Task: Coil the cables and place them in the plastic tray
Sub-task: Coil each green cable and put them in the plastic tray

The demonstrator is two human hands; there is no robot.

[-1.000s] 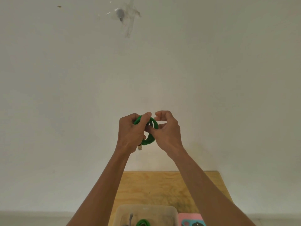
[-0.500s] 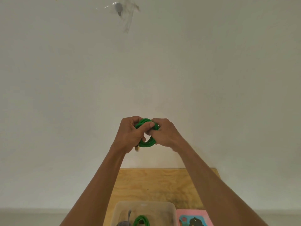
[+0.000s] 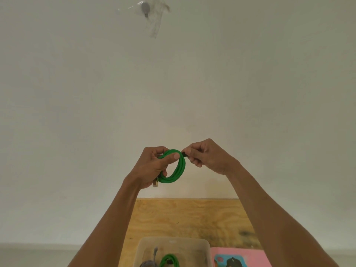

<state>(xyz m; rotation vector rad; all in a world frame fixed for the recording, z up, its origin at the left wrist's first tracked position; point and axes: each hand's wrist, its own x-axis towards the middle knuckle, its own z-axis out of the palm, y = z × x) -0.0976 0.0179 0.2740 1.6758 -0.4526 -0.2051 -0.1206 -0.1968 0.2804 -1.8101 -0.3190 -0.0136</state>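
Observation:
A green cable (image 3: 178, 170) wound into a small coil is held up in front of the wall, above the table. My left hand (image 3: 152, 168) grips the coil's left side, thumb across the top, with a metal plug sticking out below the palm. My right hand (image 3: 207, 158) pinches the cable's dark end at the coil's upper right. A clear plastic tray (image 3: 202, 245) sits at the bottom edge; inside it lie another green coil (image 3: 169, 260) and a grey cable (image 3: 152, 261).
The tray stands on a plywood table (image 3: 192, 216) against a plain white wall. A pink card with a picture (image 3: 240, 257) lies to the right of the tray. A grey hook taped to the wall (image 3: 145, 10) is high up.
My right hand has moved right, away from the coil, drawing the cable's end out. The loop now shows open between my hands, where before both hands were pressed together over it.

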